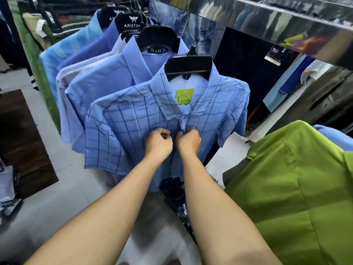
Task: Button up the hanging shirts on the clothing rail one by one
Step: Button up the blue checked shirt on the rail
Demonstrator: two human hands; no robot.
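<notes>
You face a light-blue shirt checked in dark blue, its tag lime green, beside a plain green shirt.

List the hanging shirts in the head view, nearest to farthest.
green shirt → checked blue shirt, its front pinched by left hand and right hand → plain blue shirt → pale lilac shirt → violet-blue shirt → striped light-blue shirt

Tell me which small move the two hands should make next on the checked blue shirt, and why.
Probably push the button through its hole. The left hand and the right hand both pinch the front edges of the light blue checked short-sleeved shirt at chest height, close together. The fingers hide the button itself.
</notes>
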